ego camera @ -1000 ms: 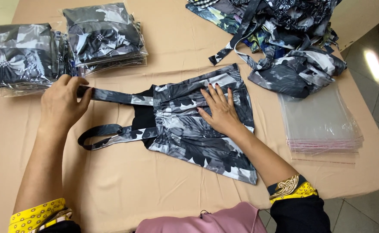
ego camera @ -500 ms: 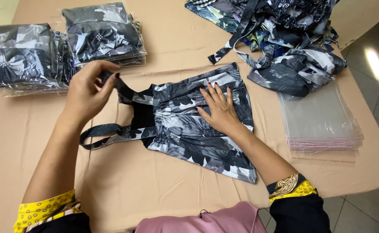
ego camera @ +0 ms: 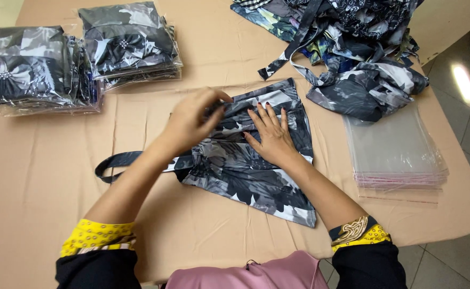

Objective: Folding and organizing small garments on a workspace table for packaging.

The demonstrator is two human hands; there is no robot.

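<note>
A black, grey and white leaf-print fabric bag [ego camera: 245, 171] lies flat in the middle of the tan table [ego camera: 42, 192]. My left hand [ego camera: 192, 119] pinches one of its dark straps and holds it over the bag's upper part. The other strap [ego camera: 118, 160] trails left on the table in a loop. My right hand [ego camera: 271, 134] presses flat on the bag with fingers spread, just right of my left hand.
Two stacks of packed printed bags in clear sleeves sit at the far left [ego camera: 29, 69] and left-centre [ego camera: 128, 43]. A heap of loose printed bags [ego camera: 347, 48] fills the far right. A pile of clear plastic sleeves [ego camera: 395, 155] lies right of the bag near the table edge.
My left hand has carried the upper strap from the far left rightwards onto the bag, folding it over. My right hand has stayed pressed on the bag.
</note>
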